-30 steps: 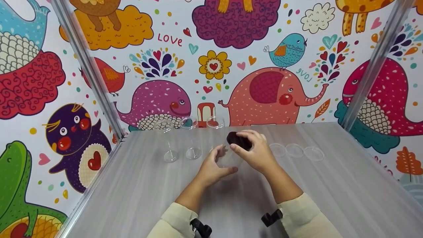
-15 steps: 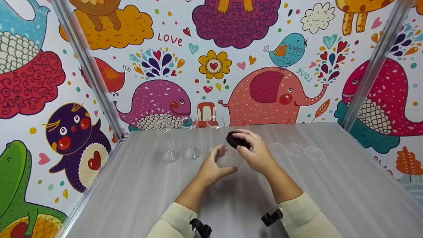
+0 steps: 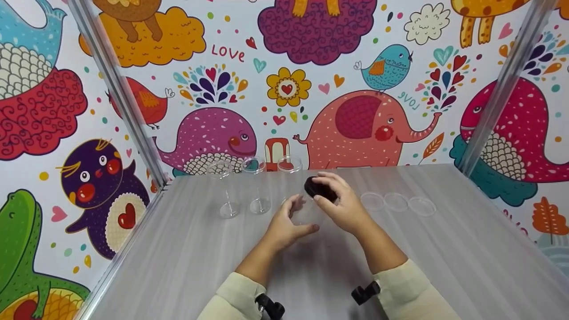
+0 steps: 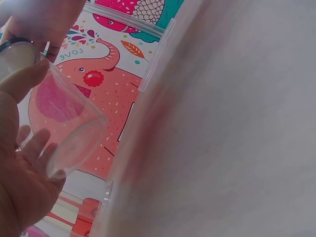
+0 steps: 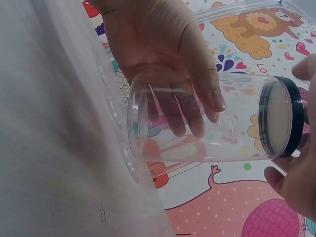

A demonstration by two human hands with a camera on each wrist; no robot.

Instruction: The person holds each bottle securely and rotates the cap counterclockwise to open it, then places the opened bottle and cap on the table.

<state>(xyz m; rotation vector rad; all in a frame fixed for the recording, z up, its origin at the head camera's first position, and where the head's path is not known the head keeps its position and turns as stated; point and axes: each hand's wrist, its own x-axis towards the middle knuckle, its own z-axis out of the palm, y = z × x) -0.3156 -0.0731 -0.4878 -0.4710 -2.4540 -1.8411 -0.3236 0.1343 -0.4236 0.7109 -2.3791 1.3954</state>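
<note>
A clear plastic jar (image 5: 217, 148) stands between my two hands with a black lid (image 5: 297, 116) on its mouth. My left hand (image 3: 284, 226) grips the jar's side, thumb and fingers curved round the wall. From above, my right hand (image 3: 344, 202) holds the lid by its edge, the thumb on the near side and fingers over the far side. The jar's outline is faint in the head view. In the left wrist view its base and wall (image 4: 79, 133) show beyond the left fingers.
Three tall clear cylinders, a left one (image 3: 229, 210), a middle one (image 3: 259, 205) and a right one (image 3: 290, 165), stand at the back left of the grey table (image 3: 186, 266). Several thin clear discs (image 3: 422, 206) lie to the right. A patterned wall (image 3: 284, 35) closes the back.
My right fingers and thumb have shifted round the black lid's edge: the thumb drew back to the right, then moved left again. My left hand and the jar have stayed nearly still.
</note>
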